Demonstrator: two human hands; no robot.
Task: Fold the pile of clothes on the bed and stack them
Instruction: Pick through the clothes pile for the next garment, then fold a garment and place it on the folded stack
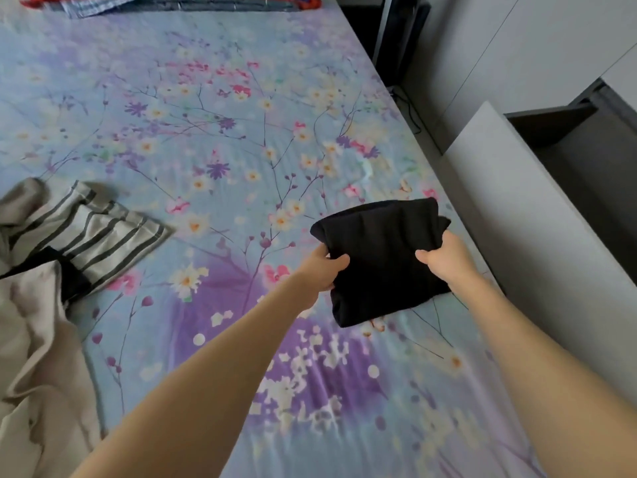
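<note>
A folded black garment (379, 246) is held near the bed's right edge. My left hand (322, 267) grips its left side with the thumb on top. My right hand (444, 257) grips its right side the same way. At the left of the bed (213, 132) lies a loose pile: a beige garment (38, 339), a beige piece with dark stripes (107, 232), and a bit of black cloth (69, 274) between them.
The bed has a floral blue and purple sheet. Folded bedding in red, blue and checked fabric (165, 3) lies at the far end. A white cabinet (537, 236) with an open drawer stands close along the bed's right edge.
</note>
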